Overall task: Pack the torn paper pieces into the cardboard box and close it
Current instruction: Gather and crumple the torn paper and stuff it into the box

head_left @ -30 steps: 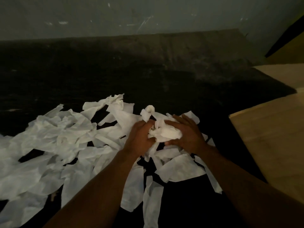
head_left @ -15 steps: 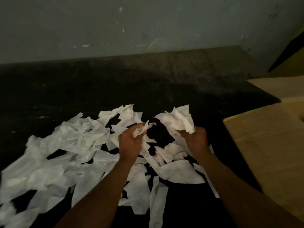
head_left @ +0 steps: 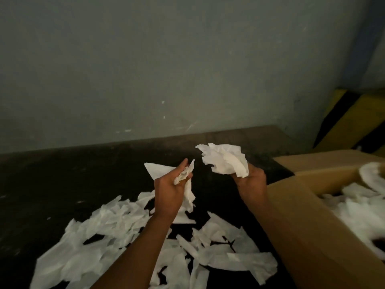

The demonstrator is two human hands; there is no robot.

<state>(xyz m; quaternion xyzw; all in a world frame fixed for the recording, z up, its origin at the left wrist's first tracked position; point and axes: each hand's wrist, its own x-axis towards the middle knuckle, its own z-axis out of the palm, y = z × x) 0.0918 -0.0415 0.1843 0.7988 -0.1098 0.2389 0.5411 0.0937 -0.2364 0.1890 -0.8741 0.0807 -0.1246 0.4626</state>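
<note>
No readable text, labels, brands or numbers anywhere, cardboard box plain, torn paper pieces blank

A dim storeroom or workshop corner: a scuffed, bare grey-green wall behind a worn dark table, a yellow-and-black striped panel past its far right corner, an open cardboard box at its right edge.

You see a grey-green wall filling the upper frame; a dark table below it; a yellow-and-black striped panel at right.
</note>
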